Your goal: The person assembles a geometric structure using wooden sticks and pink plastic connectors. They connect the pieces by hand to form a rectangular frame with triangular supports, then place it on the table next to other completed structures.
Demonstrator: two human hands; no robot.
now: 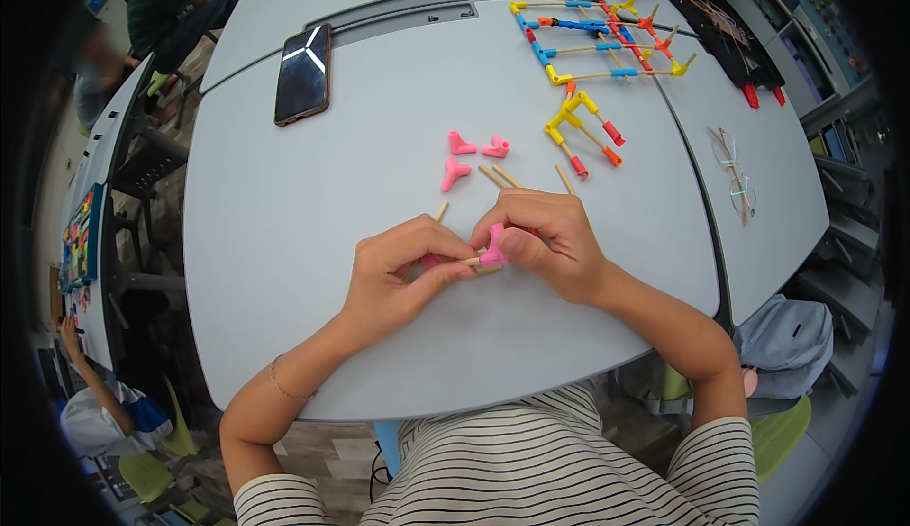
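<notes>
In front of my body, both hands meet low over the table. My left hand (403,265) pinches a thin wooden stick (471,262), and a bit of pink shows between its fingers. With thumb and fingers closed, my right hand (559,246) grips a pink branched connector (495,245) at the stick's end; whether the stick sits inside it I cannot tell. Three loose pink connectors, one of them the three-armed connector (455,174), lie just beyond. Several wooden sticks (507,176) stick out past my right hand, partly hidden by it.
A dark phone (303,74) lies at the far left of the white table (275,317). Far right stand a stick frame (607,49) with coloured joints and a smaller yellow-red assembly (575,123). Eyeglasses (733,175) rest beyond the right table seam. Other people sit at left.
</notes>
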